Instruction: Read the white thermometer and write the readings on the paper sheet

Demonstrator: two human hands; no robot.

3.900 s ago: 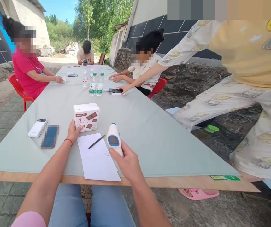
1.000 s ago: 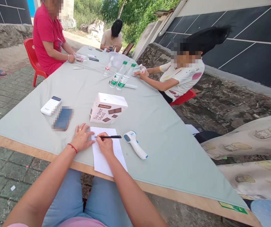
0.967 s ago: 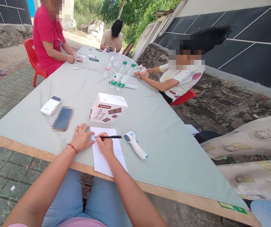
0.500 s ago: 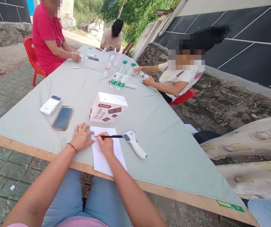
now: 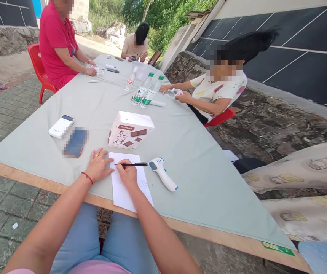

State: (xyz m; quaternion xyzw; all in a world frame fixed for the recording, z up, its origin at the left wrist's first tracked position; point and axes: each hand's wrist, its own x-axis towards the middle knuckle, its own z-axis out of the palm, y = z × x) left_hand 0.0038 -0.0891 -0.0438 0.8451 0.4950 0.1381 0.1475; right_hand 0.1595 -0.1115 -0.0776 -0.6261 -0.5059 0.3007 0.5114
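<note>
A black pen point(image 5: 136, 164) is pinched in my right hand point(image 5: 127, 174), its tip at the upper left of a white sheet of paper point(image 5: 131, 198). Faint marks show on the sheet, partly hidden by that hand. My left hand point(image 5: 98, 166) lies flat with fingers spread, its fingertips on the paper's left edge and the rest on the tablecloth. Just behind the paper stands a white and brown box point(image 5: 131, 131) lettered "Super Meal". To the right of the pen lies a white and blue infrared thermometer point(image 5: 162, 174).
Left of the box are a white power bank point(image 5: 61, 126) and a blurred phone point(image 5: 75, 143). Two green-capped water bottles point(image 5: 144, 91), a smaller bottle point(image 5: 130, 79) and a plastic basin point(image 5: 142, 70) stand farther back on the grey-clothed table point(image 5: 209, 190). Three people sit around it.
My hands and the paper stay in place; the pen's back end has tilted very slightly. The person at right has shifted their hands and the bottle; the person in red moved their hands slightly.
</note>
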